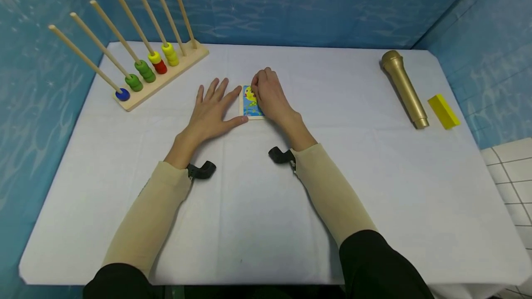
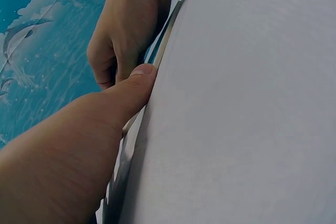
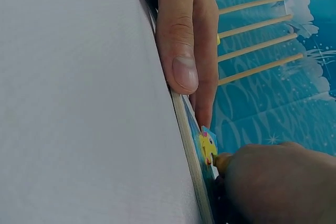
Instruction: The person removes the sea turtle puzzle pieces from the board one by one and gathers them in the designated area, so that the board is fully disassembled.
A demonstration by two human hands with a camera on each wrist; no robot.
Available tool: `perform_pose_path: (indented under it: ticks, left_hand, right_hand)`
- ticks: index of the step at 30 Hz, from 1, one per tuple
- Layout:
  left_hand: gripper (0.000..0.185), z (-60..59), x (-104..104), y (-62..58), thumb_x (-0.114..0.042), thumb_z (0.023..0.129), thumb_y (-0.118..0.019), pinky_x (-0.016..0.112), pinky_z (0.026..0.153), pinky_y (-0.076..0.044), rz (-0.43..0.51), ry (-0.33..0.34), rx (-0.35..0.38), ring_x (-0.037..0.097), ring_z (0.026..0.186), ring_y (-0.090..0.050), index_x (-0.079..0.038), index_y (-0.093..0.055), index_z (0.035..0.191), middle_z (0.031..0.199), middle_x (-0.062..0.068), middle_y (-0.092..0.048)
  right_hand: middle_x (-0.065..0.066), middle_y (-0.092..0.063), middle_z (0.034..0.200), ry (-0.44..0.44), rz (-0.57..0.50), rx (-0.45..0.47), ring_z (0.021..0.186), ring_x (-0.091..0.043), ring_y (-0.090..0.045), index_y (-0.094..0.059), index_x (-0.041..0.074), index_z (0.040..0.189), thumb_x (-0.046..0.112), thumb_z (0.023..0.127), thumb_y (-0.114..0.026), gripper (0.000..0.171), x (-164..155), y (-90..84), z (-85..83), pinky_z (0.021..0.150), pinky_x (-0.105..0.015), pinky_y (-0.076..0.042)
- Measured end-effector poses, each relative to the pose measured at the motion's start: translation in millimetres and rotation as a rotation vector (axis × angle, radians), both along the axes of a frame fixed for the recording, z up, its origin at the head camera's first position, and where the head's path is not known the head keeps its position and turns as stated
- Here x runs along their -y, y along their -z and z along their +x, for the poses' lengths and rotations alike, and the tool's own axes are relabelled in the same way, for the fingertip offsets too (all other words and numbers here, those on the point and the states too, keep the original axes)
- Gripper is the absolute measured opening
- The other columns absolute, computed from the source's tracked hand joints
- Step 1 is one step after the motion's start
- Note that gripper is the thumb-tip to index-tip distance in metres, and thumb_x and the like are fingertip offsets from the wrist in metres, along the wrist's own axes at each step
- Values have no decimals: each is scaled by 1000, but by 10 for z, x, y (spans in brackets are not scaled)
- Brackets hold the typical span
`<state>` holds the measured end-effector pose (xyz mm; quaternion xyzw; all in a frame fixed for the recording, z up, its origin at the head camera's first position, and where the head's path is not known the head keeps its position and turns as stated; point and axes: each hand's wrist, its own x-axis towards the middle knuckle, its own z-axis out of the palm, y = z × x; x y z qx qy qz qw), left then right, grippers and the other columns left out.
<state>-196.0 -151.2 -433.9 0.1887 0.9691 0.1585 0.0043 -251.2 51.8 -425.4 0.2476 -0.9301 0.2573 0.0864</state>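
Observation:
A small wooden picture puzzle board [image 1: 251,109] lies on the white-covered table, with a yellow cartoon animal on a blue ground. My left hand [image 1: 211,112] is spread flat at its left side, thumb on the near corner and index fingertip at the far left corner. In the left wrist view the thumb [image 2: 140,74] presses the board's edge. My right hand [image 1: 272,96] covers the board's right part, fingers curled. In the right wrist view its fingertips pinch a puzzle piece [image 3: 208,146] with yellow and blue print, tilted up from the board; the palm side is hidden.
A wooden bead abacus [image 1: 166,75] with tall pegs and blue, green, red and yellow beads stands at the back left. At the right lie a gold microphone [image 1: 405,90] and a yellow block [image 1: 444,111]. Blue patterned curtains [image 1: 311,6] hang behind the table.

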Motion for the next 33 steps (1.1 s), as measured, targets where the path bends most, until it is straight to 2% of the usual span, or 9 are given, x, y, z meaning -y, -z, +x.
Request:
perform_pose_path:
  ticks: [5, 11, 16, 21, 26, 33]
  left_hand:
    - [88, -3, 4, 1, -78, 86, -45, 59, 120, 7, 3, -1, 7, 28, 154, 5, -34, -20, 158, 167, 7, -7]
    - [87, -4, 13, 3, -78, 86, -46, 59, 120, 7, 6, 1, 0, 28, 154, 4, -35, -20, 158, 167, 7, -8]
    - [88, -6, 11, -1, -78, 86, -46, 59, 120, 7, 4, 5, -3, 29, 154, 4, -35, -21, 158, 167, 7, -9]
    - [88, -5, 6, -5, -78, 87, -45, 59, 120, 7, -2, 4, 7, 29, 154, 4, -34, -20, 158, 167, 7, -7]
    - [89, 8, 1, -21, -78, 86, -46, 59, 120, 7, -4, -3, 12, 29, 154, 4, -34, -20, 158, 167, 7, -8]
    - [89, 15, -8, -29, -78, 86, -47, 60, 119, 7, 1, -4, 13, 30, 154, 4, -34, -20, 158, 167, 8, -8]
  right_hand:
    - [-10, -51, 101, 8, -53, 38, 94, -22, -45, -55, 3, 109, 18, 102, -55, 16, -7, 6, -15, 85, -31, -40]
    - [-6, -56, 97, -19, -222, 99, 93, -19, -48, -60, 8, 102, 24, 97, -65, 18, -33, 21, -10, 88, -31, -40]
    - [-3, -60, 97, 3, -338, 137, 92, -16, -53, -63, 10, 101, 22, 91, -72, 18, -59, 48, -4, 84, -28, -43]
    - [-2, -64, 97, 15, -411, 162, 88, -12, -56, -65, 12, 107, 17, 92, -72, 18, -70, 68, -13, 81, -24, -47]
    - [-2, -67, 94, 9, -488, 207, 82, -11, -60, -69, 12, 105, 16, 92, -70, 13, -102, 50, -34, 78, -23, -50]
    - [-4, -70, 100, 59, -650, 346, 91, -14, -65, -72, 10, 103, 16, 92, -71, 13, -221, -73, -48, 89, -24, -52]
